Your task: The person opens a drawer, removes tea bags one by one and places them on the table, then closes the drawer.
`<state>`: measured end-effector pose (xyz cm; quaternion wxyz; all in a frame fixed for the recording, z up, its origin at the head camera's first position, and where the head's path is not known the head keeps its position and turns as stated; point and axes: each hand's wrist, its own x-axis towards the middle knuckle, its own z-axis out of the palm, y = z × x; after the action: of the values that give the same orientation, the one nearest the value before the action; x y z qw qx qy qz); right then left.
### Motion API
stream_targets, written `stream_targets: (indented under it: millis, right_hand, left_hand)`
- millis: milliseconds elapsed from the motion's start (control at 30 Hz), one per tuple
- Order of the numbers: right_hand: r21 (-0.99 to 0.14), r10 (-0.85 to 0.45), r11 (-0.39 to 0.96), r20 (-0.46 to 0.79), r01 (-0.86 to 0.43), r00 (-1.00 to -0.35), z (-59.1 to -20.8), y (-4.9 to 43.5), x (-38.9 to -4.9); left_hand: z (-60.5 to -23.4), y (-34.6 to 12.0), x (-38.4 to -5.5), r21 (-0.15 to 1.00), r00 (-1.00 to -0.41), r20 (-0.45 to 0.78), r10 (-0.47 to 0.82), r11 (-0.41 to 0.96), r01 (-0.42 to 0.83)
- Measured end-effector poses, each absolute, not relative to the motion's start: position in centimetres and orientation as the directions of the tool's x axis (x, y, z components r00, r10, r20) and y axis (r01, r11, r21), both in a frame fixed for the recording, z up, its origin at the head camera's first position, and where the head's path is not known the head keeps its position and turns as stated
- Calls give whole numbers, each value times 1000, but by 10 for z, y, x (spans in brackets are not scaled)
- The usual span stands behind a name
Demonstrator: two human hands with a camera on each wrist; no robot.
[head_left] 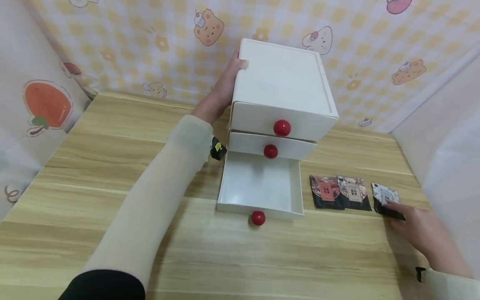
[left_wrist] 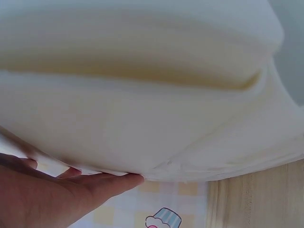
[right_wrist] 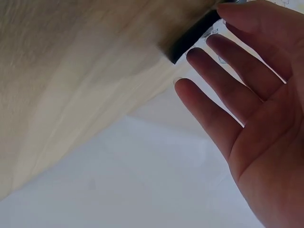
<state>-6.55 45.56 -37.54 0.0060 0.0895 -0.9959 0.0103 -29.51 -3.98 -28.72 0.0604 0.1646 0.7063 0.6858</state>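
A white three-drawer cabinet (head_left: 283, 79) with red ball knobs stands on the table, its bottom drawer (head_left: 258, 183) pulled out and bare inside. My left hand (head_left: 226, 81) rests against the cabinet's left side toward the back, the thumb at the top edge; the left wrist view shows straight fingers (left_wrist: 109, 183) along the white panel. Over at the right, my right hand (head_left: 421, 227) pinches the near dark edge of a black-and-white sachet (head_left: 385, 193) between thumb and index finger. Its other fingers (right_wrist: 204, 107) are spread loosely, clear of the sachet.
Between cabinet and right hand lie a sachet with a red label (head_left: 326, 191) and one with a pale label (head_left: 353, 192), side by side. The top drawer (head_left: 258, 118) and middle drawer (head_left: 245, 141) are pushed in. Patterned cloth (head_left: 165, 25) hangs behind the wooden table (head_left: 202, 250).
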Motion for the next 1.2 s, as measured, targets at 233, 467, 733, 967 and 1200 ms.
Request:
stream_targets:
  millis: [233,467,733,967,1200]
  right_hand:
    - [-17,-230,972,76,-232,-970,-371,442,-59]
    - [21,-342,938,203,-345,-917,-356,400,-56]
    - [-18,-508,831,380,-555,-773,-353,336,-50]
    - [-35,-572,743,485,-668,-661,-344,290,-46]
    - [-41,-606,703,487,-710,-629,-338,261,-40]
  left_hand:
    - [-287,-39,-294,989,-939,137,314,3,146]
    - [-286,-38,-294,990,-940,136,312,-1,143]
    - [-288,-39,-295,989,-941,142,307,-8,147]
    - [-288,-40,-297,992,-946,121,301,1,127]
    - [-289,-40,-295,989,-939,143,311,-2,150]
